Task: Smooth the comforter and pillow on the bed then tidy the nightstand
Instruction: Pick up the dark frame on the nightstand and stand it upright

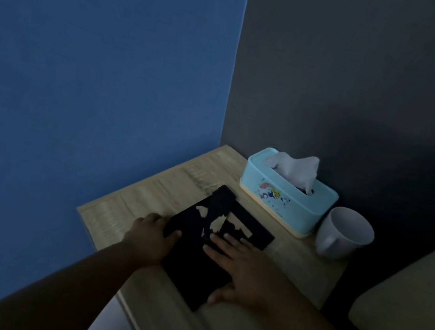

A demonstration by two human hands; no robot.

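A light wooden nightstand (pixel 153 191) fills the corner between a blue wall and a dark wall. On it lies a flat black book or pad (pixel 191 271), with another black flat item and a small dark object (pixel 223 200) partly under and behind it. My left hand (pixel 150 236) grips the black book's left edge. Flat on the book's right side rests my right hand (pixel 244 271), fingers spread and thumb at its near edge. A pale edge of the bed (pixel 411 309) shows at the right.
A light blue tissue box (pixel 286 197) with a tissue sticking out stands at the back of the nightstand against the dark wall. A white mug (pixel 343 233) stands to its right near the nightstand's edge. The room is dim.
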